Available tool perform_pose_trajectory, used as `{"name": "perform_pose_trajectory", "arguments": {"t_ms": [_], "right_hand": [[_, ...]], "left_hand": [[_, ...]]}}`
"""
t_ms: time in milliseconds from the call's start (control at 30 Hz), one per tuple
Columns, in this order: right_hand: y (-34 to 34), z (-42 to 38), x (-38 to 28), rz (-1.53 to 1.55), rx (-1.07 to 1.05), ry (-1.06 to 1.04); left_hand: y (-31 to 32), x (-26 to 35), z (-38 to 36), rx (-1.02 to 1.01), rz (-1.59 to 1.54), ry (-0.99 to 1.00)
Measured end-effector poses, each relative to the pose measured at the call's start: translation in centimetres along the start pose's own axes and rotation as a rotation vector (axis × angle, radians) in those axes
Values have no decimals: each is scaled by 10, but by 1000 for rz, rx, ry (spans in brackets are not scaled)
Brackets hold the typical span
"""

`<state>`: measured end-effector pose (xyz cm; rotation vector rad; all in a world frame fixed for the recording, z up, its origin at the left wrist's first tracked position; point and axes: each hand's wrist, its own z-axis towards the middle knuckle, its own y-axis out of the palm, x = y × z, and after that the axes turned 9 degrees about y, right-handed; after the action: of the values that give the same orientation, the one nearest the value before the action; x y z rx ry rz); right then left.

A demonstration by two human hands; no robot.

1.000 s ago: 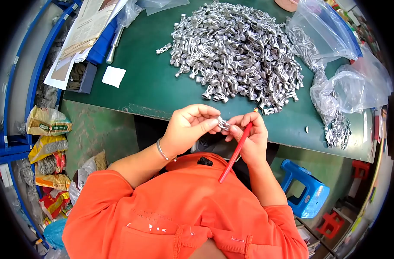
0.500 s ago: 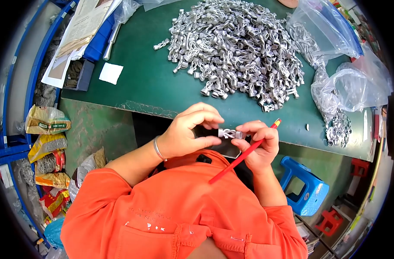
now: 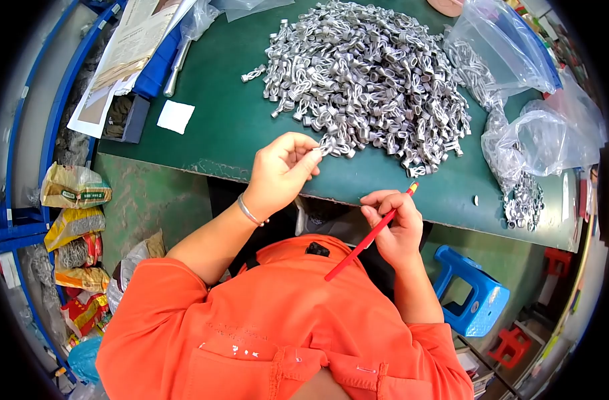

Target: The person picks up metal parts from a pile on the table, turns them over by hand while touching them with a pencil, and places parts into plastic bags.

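Observation:
My left hand (image 3: 286, 167) reaches over the near edge of the table, fingers pinched on a small silver metal looped piece (image 3: 326, 147) at the front of the pile. That piece has a ribbed end like the others; the fingertips partly cover it. A large heap of the same metal pieces (image 3: 378, 87) spreads across the middle of the table. Close to the front edge, my right hand (image 3: 396, 223) is closed around a slim red pen-like stick (image 3: 361, 247) with a yellow band near its upper end. The stick slants down toward my orange shirt.
On the green table (image 3: 224, 127) lie a white paper square (image 3: 176, 117) and clear plastic bags (image 3: 544, 133) with more metal pieces. Newspapers (image 3: 128, 53) rest at the left over a blue bin. A blue stool (image 3: 474, 293) stands below right, near stacked sacks' opposite side.
My left hand has moved forward from beside my right hand to the pile's front edge. The metal piece between both hands is gone from there. My right hand still grips the red stick.

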<state>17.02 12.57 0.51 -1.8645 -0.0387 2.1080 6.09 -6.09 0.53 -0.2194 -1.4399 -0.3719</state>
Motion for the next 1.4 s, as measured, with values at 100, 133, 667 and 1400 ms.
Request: {"name": "perform_pose_trajectory", "arguments": {"t_ms": [100, 133, 667, 1400], "right_hand": [[4, 1, 0, 115, -21, 119], [9, 3, -4, 234, 8, 196], [17, 7, 1, 515, 34, 28], [4, 3, 3, 176, -60, 136]], "left_hand": [[-3, 7, -5, -16, -219, -158], [-3, 5, -8, -22, -284, -191], [13, 20, -26, -254, 110, 361], [-2, 3, 4, -49, 426, 231]]}}
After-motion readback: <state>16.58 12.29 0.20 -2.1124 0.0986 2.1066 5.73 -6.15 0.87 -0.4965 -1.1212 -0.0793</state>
